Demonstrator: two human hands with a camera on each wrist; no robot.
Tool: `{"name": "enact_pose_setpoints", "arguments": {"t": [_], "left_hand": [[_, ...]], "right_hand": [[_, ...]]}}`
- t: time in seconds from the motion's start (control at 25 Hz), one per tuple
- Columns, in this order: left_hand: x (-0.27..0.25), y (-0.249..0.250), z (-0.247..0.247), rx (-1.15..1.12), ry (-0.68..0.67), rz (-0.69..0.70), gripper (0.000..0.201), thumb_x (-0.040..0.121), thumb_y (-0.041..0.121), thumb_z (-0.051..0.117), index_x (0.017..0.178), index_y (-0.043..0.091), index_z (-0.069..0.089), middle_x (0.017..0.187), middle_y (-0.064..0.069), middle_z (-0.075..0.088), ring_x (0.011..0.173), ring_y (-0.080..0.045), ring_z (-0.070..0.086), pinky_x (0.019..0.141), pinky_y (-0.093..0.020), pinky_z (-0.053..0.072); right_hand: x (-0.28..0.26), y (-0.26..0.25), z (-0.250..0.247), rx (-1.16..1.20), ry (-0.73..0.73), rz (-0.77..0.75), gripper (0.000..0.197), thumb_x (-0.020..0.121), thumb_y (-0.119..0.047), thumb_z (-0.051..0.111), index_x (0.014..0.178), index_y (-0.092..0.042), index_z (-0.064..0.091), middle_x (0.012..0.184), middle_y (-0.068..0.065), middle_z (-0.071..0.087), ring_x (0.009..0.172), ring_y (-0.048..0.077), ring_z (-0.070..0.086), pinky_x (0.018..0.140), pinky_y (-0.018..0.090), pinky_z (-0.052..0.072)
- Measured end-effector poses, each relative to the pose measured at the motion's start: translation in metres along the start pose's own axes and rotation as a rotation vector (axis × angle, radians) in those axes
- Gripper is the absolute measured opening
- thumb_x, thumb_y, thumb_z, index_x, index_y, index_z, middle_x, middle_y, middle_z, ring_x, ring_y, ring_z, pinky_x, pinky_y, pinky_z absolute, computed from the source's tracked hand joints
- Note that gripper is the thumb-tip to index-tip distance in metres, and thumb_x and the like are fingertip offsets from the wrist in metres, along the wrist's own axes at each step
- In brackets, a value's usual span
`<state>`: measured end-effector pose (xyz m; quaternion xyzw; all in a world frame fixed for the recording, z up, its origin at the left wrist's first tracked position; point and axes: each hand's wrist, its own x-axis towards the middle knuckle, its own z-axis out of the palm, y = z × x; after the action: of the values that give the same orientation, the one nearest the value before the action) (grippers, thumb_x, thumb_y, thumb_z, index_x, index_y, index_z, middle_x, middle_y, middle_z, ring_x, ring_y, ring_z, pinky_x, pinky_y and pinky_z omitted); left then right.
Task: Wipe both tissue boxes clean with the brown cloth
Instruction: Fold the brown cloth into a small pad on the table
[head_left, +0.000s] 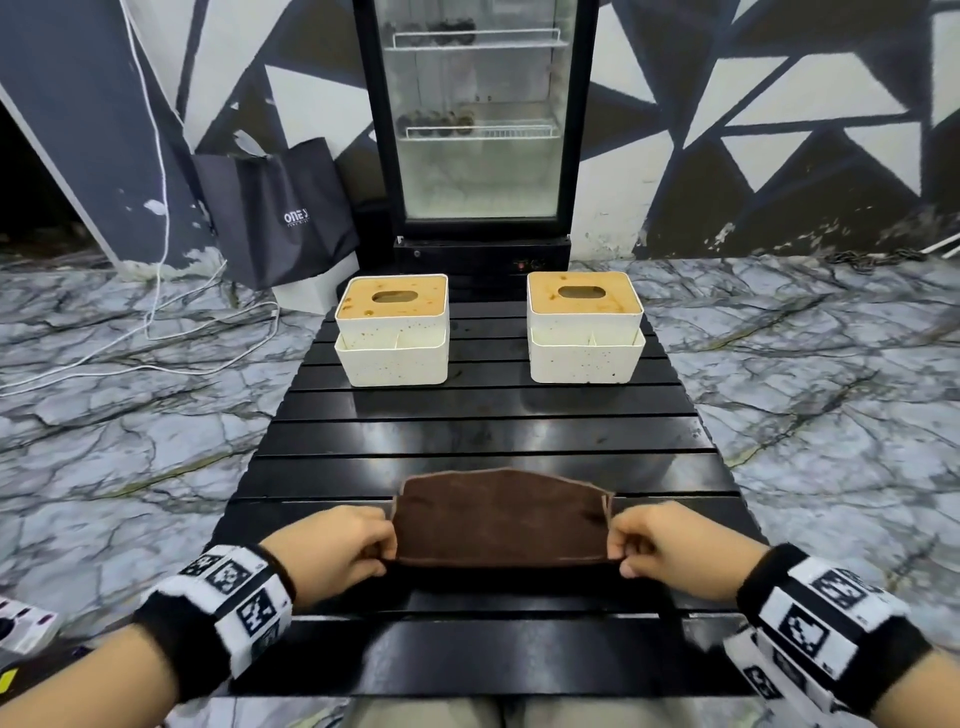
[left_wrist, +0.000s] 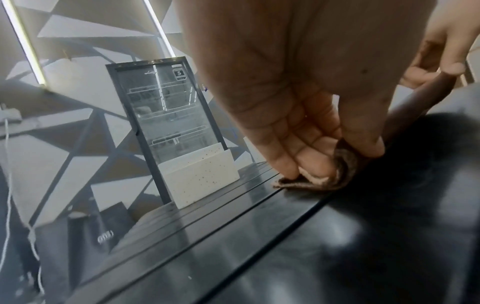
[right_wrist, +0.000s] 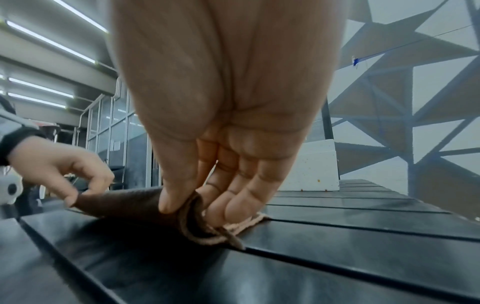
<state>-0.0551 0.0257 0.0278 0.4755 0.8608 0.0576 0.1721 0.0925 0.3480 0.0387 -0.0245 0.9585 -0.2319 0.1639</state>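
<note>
A brown cloth (head_left: 498, 517) lies folded near the front of the black slatted table (head_left: 488, 421). My left hand (head_left: 382, 543) pinches its near left corner, and my right hand (head_left: 621, 545) pinches its near right corner, lifting the near edge slightly. In the left wrist view the left hand (left_wrist: 335, 162) grips the cloth (left_wrist: 345, 174) between thumb and fingers. The right wrist view shows the right hand (right_wrist: 187, 207) pinching the cloth (right_wrist: 130, 202). Two cream tissue boxes with stained wooden lids stand at the far end: the left box (head_left: 392, 332) and the right box (head_left: 584, 330).
A glass-door fridge (head_left: 475, 114) stands behind the table. A dark shopping bag (head_left: 280, 208) leans to its left, with white cables (head_left: 156, 322) on the marbled floor. The table's edges drop off on both sides.
</note>
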Motion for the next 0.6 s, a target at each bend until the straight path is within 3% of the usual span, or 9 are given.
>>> {"name": "enact_pose_setpoints", "arguments": {"t": [0.08,0.16,0.32,0.44,0.6], "left_hand": [[-0.007,-0.001,0.000,-0.097,0.072,-0.001,0.008,0.084,0.020,0.063,0.092,0.020,0.062,0.079,0.019,0.046,0.075,0.009,0.047,0.072,-0.005,0.032],[-0.003,-0.004,-0.005,-0.184,0.180,-0.041,0.010,0.081,0.015,0.066,0.087,0.023,0.062,0.077,0.018,0.050,0.078,0.011,0.049,0.071,-0.005,0.034],[0.027,-0.012,-0.017,-0.180,0.293,-0.156,0.010,0.082,0.011,0.067,0.092,0.013,0.066,0.073,0.017,0.047,0.066,0.004,0.046,0.066,-0.006,0.033],[0.046,-0.019,-0.019,-0.175,0.291,-0.227,0.011,0.083,0.010,0.066,0.094,0.011,0.066,0.073,0.016,0.046,0.068,-0.003,0.045,0.063,-0.004,0.032],[0.059,-0.024,-0.014,-0.184,0.246,-0.273,0.012,0.082,0.011,0.067,0.094,0.013,0.067,0.075,0.012,0.049,0.071,-0.009,0.049,0.061,-0.004,0.033]], "right_hand": [[-0.007,-0.001,-0.005,0.030,0.051,-0.001,0.029,0.081,-0.011,0.061,0.071,-0.035,0.049,0.065,-0.011,0.055,0.064,-0.009,0.051,0.063,0.007,0.037],[-0.002,0.001,-0.012,0.056,0.134,0.017,0.028,0.081,-0.009,0.061,0.072,-0.034,0.051,0.066,-0.010,0.056,0.061,-0.003,0.051,0.063,0.007,0.037],[0.028,0.009,-0.020,0.075,0.289,0.071,0.022,0.081,-0.007,0.061,0.074,-0.026,0.055,0.066,-0.011,0.053,0.061,0.003,0.048,0.059,0.006,0.036],[0.048,0.017,-0.021,0.061,0.302,0.117,0.017,0.081,-0.005,0.060,0.077,-0.021,0.056,0.065,-0.011,0.052,0.063,0.007,0.049,0.058,0.009,0.034],[0.062,0.026,-0.018,0.060,0.280,0.155,0.015,0.082,-0.006,0.060,0.078,-0.020,0.057,0.066,-0.012,0.052,0.061,0.001,0.047,0.059,0.008,0.034]]}}
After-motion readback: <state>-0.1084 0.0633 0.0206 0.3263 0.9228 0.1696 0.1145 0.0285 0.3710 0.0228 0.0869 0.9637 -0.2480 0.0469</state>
